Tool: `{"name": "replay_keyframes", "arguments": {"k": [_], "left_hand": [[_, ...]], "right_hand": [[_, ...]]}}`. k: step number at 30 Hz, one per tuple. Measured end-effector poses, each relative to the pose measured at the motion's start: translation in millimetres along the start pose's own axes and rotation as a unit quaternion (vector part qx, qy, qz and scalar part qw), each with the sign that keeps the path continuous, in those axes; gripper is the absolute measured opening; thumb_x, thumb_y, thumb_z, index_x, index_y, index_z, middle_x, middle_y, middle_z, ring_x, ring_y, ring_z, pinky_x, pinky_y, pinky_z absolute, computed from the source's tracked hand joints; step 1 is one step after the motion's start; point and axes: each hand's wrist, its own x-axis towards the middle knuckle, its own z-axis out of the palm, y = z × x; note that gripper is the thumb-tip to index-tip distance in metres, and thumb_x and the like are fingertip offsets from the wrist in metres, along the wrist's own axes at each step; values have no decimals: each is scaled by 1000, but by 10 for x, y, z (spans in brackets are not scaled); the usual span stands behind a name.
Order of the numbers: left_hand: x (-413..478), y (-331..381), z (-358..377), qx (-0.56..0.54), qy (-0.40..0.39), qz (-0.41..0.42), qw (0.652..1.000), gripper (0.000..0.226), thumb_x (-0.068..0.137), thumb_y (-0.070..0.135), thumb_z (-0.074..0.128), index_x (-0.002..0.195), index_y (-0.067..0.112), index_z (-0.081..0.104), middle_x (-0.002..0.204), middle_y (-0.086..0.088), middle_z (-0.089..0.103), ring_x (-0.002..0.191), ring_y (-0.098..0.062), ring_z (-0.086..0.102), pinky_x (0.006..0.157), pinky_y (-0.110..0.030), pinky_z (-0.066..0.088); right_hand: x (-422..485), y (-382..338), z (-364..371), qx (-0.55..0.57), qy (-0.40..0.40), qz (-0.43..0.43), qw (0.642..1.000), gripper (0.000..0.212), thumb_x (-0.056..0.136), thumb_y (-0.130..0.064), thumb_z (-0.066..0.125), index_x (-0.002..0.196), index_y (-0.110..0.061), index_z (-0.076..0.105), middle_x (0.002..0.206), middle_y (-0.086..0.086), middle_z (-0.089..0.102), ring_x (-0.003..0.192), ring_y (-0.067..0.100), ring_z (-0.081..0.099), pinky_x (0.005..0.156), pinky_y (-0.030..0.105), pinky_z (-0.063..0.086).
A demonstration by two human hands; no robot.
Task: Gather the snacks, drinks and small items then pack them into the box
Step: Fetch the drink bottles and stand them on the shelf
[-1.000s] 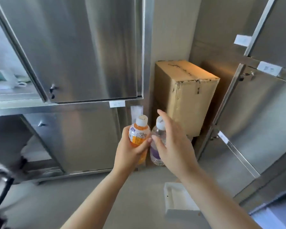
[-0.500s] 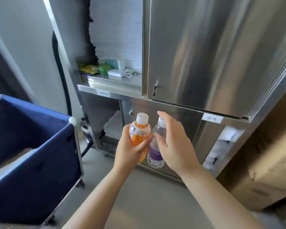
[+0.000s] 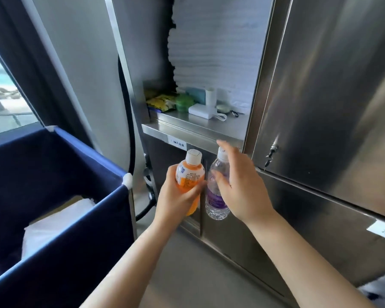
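Observation:
My left hand (image 3: pixel 176 201) grips an orange juice bottle (image 3: pixel 189 174) with a white cap, held upright. My right hand (image 3: pixel 242 185) holds a clear water bottle (image 3: pixel 216 196) with a purple label beside it, index finger raised over the cap. Both bottles hang in front of a steel cabinet. On its open shelf (image 3: pixel 187 125) lie a yellow snack bag (image 3: pixel 159 103), a green round container (image 3: pixel 183 102), a white power bank (image 3: pixel 202 111), a teal box (image 3: pixel 197 95), a white tube (image 3: pixel 210 96) and a small round item with a cord (image 3: pixel 223 108).
A blue fabric cart (image 3: pixel 53 192) stands at the left with white material (image 3: pixel 53 225) inside. Steel cabinet doors (image 3: pixel 331 96) fill the right side. A black cable (image 3: pixel 129 121) runs down the cabinet's left edge. Grey floor lies below my arms.
My view has swung left from the cardboard box toward the open shelf and the blue cart. Both hands keep the same grip on the two bottles.

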Motion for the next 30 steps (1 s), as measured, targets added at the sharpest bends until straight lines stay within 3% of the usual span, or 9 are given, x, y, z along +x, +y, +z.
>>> {"name": "replay_keyframes", "arguments": {"k": [7, 9, 13, 16, 19, 21, 25, 28, 30], "left_hand": [[1195, -124, 219, 9, 17, 2, 1000, 44, 61, 60, 74, 94, 58, 46, 94, 26, 64, 80, 6, 63, 64, -9, 47], [1459, -201, 251, 2, 29, -3, 1000, 42, 62, 59, 74, 94, 54, 48, 93, 23, 65, 79, 4, 63, 66, -12, 49], [1985, -353, 309, -13, 48, -11, 999, 43, 62, 59, 74, 96, 49, 49, 92, 21, 66, 82, 0, 64, 72, -24, 53], [2404, -420, 385, -27, 45, 5, 999, 50, 64, 60, 75, 104, 46, 48, 96, 24, 64, 85, 3, 63, 69, -13, 49], [2849, -485, 514, -50, 25, 18, 998, 60, 62, 68, 71, 110, 40, 47, 98, 21, 64, 86, 2, 62, 66, -9, 47], [3161, -559, 608, -67, 6, 20, 998, 71, 57, 73, 69, 113, 36, 46, 98, 19, 63, 87, 1, 62, 68, -11, 48], [3702, -772, 747, -71, -53, 26, 996, 56, 61, 64, 72, 107, 43, 46, 97, 22, 63, 87, 2, 62, 69, -11, 47], [3914, -991, 796, -78, -94, 24, 992, 54, 62, 58, 72, 107, 45, 45, 97, 24, 63, 84, 4, 62, 67, -9, 46], [3998, -1121, 812, -92, -117, 24, 989, 56, 62, 56, 73, 109, 41, 46, 97, 20, 64, 83, 2, 63, 68, -10, 46]], "right_hand": [[1199, 611, 265, 14, 43, -22, 999, 51, 90, -17, 62, 137, -15, 42, 121, 3, 57, 109, 21, 52, 82, 24, 42], [1479, 765, 345, 18, 48, -21, 998, 52, 90, -17, 62, 137, -16, 41, 123, 2, 55, 112, 20, 50, 82, 19, 38], [1909, 1011, 516, 12, 66, -15, 998, 53, 91, -15, 61, 139, -15, 39, 131, 2, 52, 117, 21, 48, 89, 24, 40], [2162, 1145, 665, -7, 84, -14, 996, 56, 91, -13, 61, 141, -16, 36, 137, 3, 48, 121, 19, 46, 92, 21, 39], [2392, 1274, 847, -20, 101, 4, 995, 57, 92, -14, 58, 143, -17, 34, 138, 3, 48, 120, 21, 46, 94, 31, 42], [2559, 1350, 980, -40, 119, 14, 992, 55, 93, -15, 57, 143, -16, 34, 136, 4, 48, 119, 22, 46, 93, 29, 41], [2889, 1509, 1242, -50, 154, 39, 986, 51, 93, -14, 53, 140, -19, 35, 131, 1, 49, 115, 20, 46, 91, 24, 40], [3046, 1615, 1438, -32, 215, 36, 975, 46, 89, -14, 47, 134, -17, 37, 123, -2, 48, 107, 15, 47, 93, 13, 34], [3109, 1691, 1542, -24, 262, 25, 965, 46, 84, -12, 47, 130, -15, 39, 121, -2, 49, 104, 20, 52, 94, 19, 39]]}}
